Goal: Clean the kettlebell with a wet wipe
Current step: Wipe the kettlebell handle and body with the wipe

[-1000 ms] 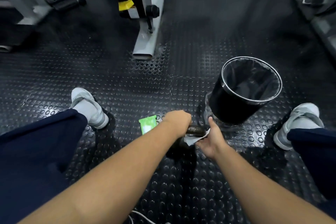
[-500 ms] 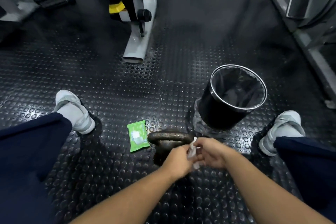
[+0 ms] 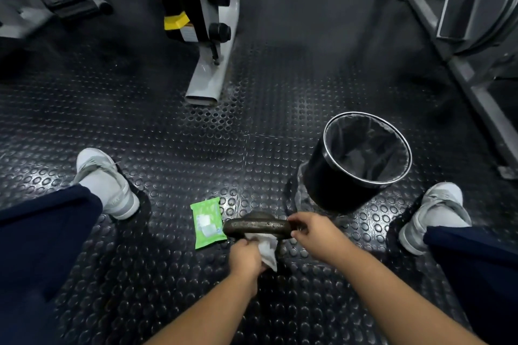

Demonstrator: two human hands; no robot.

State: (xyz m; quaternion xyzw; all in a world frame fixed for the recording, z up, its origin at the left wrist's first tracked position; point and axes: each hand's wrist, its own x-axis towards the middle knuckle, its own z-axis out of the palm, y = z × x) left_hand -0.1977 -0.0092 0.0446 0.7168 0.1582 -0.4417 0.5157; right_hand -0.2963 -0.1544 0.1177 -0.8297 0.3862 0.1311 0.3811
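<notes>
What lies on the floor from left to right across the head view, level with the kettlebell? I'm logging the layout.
Grey sneaker on the left → green wet-wipe pack → dark iron kettlebell handle → black round trash bin with a clear liner → grey sneaker on the right.

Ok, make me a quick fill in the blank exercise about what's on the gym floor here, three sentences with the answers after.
1. The white wet wipe is held in the ____ hand.
2. The right hand grips the kettlebell by its ____.
3. The wet wipe pack lying beside the kettlebell is ____ in colour.

Missing words: left; handle; green
</notes>
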